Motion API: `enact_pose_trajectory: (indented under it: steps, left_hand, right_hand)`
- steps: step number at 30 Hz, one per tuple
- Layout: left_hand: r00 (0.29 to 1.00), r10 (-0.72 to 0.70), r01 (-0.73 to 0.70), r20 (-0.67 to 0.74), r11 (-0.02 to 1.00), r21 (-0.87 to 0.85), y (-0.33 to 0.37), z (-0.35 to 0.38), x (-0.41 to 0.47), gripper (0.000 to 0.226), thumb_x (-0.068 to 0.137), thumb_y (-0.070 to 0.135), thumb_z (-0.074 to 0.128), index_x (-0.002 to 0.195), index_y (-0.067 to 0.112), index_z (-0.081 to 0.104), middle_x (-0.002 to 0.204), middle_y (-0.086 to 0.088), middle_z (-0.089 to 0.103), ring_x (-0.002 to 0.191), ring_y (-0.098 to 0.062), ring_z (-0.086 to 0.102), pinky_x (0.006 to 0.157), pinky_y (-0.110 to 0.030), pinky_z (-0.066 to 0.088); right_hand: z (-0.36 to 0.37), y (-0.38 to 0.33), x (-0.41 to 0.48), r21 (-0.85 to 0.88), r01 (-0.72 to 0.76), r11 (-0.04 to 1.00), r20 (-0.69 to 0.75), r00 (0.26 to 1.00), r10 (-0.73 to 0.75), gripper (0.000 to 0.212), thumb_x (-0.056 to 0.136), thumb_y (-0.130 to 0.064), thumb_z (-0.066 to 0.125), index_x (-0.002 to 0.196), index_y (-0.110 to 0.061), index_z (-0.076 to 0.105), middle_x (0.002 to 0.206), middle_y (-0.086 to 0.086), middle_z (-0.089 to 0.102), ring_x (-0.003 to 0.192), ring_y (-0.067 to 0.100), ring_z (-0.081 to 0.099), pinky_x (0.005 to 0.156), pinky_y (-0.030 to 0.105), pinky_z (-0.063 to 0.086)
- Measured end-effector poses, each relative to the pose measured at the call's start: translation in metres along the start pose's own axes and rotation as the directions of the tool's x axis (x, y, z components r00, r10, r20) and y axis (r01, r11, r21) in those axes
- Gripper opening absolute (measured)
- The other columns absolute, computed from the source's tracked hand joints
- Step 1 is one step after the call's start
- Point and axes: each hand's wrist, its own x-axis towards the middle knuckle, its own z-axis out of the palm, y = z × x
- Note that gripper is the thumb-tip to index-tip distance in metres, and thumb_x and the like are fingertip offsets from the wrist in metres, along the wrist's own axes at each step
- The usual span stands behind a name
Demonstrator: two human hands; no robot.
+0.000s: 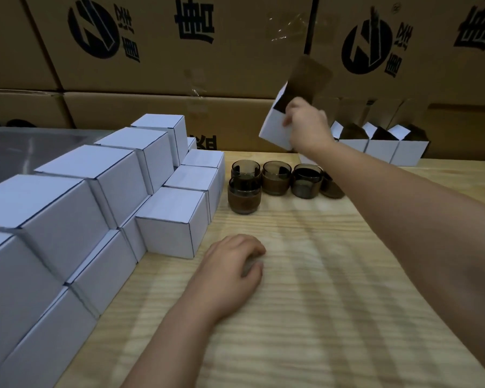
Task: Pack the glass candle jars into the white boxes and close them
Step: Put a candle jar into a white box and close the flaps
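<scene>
- closed boxes (165,219) piled at 9 o'clock
- jars (276,177) at 12 o'clock not packed yet
- right hand (305,124) grips open box (275,130), left hand (233,264) relaxed, empty

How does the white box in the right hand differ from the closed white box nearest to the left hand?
The held box is open and shows its brown inside; the near box is closed. The held box is tilted in the air, held by the right hand; the near box stands flat on the table, with no hand on it. Both are white and look cube-shaped.
</scene>
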Motion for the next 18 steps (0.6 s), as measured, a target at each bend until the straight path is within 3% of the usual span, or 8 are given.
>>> enact_pose_trajectory:
  steps: [5,9,12,15,18]
  left_hand:
    - [0.997,-0.070,0.070,0.024,0.997,-0.011,0.004,-0.002,0.001,0.039,0.088,0.022,0.059,0.127,0.021,0.054,0.123,0.007,0.059,0.119,-0.013,0.050,0.105,-0.031,0.035]
    - [0.986,-0.167,0.168,0.026,0.954,-0.248,0.008,-0.007,-0.002,0.089,0.079,0.036,0.073,0.148,0.033,0.016,0.132,0.006,0.048,0.120,-0.011,0.048,0.103,-0.029,0.037]
    - [0.989,-0.147,0.130,-0.021,0.926,-0.355,0.014,-0.012,-0.007,0.119,0.064,0.058,0.076,0.148,0.043,-0.007,0.144,0.006,0.035,0.125,-0.011,0.044,0.103,-0.030,0.038]
    - [0.992,-0.123,0.102,-0.034,0.920,-0.379,0.014,-0.015,-0.008,0.130,0.054,0.066,0.075,0.147,0.043,-0.014,0.151,0.002,0.029,0.129,-0.008,0.042,0.107,-0.037,0.039]
    - [0.996,-0.082,0.066,-0.022,0.911,-0.406,0.012,-0.014,-0.007,0.128,0.057,0.059,0.076,0.146,0.045,-0.015,0.147,0.007,0.035,0.121,0.009,0.044,0.103,-0.030,0.041]
  right_hand:
    - [-0.054,-0.028,-0.054,0.122,0.096,0.988,-0.191,0.979,-0.072,0.030,0.083,0.012,0.054,0.097,-0.011,0.066,0.120,0.002,0.052,0.109,0.027,0.043,0.085,0.028,0.029]
    - [-0.066,-0.048,-0.120,0.102,0.204,0.974,-0.232,0.957,-0.176,0.037,0.074,0.019,0.046,0.086,-0.009,0.067,0.109,0.006,0.057,0.100,0.023,0.051,0.074,0.026,0.016]
    - [-0.057,-0.055,-0.170,0.074,0.246,0.966,-0.233,0.947,-0.223,0.033,0.071,0.017,0.048,0.080,-0.009,0.066,0.099,0.007,0.061,0.093,0.025,0.057,0.067,0.028,0.009]
    - [-0.040,-0.064,-0.214,0.132,0.258,0.957,-0.241,0.945,-0.221,0.022,0.072,0.009,0.049,0.076,-0.007,0.065,0.092,0.009,0.062,0.088,0.027,0.059,0.070,0.027,0.012]
    - [-0.024,-0.069,-0.242,0.160,0.282,0.946,-0.278,0.932,-0.231,0.015,0.072,0.006,0.054,0.071,-0.006,0.063,0.083,0.008,0.062,0.078,0.027,0.061,0.072,0.030,0.017]
